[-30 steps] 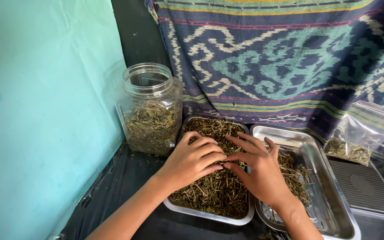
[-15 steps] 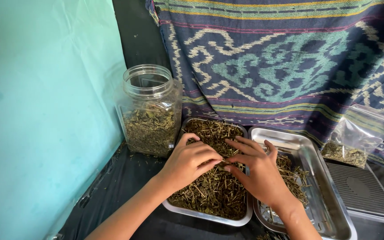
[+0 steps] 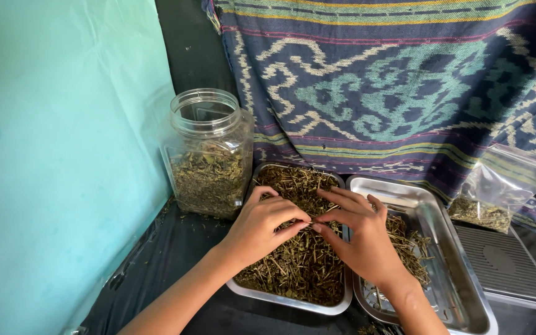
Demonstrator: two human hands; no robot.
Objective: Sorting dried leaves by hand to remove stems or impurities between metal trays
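A steel tray (image 3: 293, 303) sits flat on the dark table, long side running away from the camera, heaped with dried herb stems (image 3: 299, 267), brown-green, thin and brittle, lying every which way. One stem (image 3: 311, 224) is pinched between both hands' fingertips just above the heap. Right beside it, edges touching, a second steel tray (image 3: 448, 248) holds only a thin scatter of stems along its near-left side

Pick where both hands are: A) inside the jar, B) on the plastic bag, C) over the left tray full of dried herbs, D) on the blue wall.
C: the left hand and right hand meet, fingertips together, over the left tray heaped with dried herbs.
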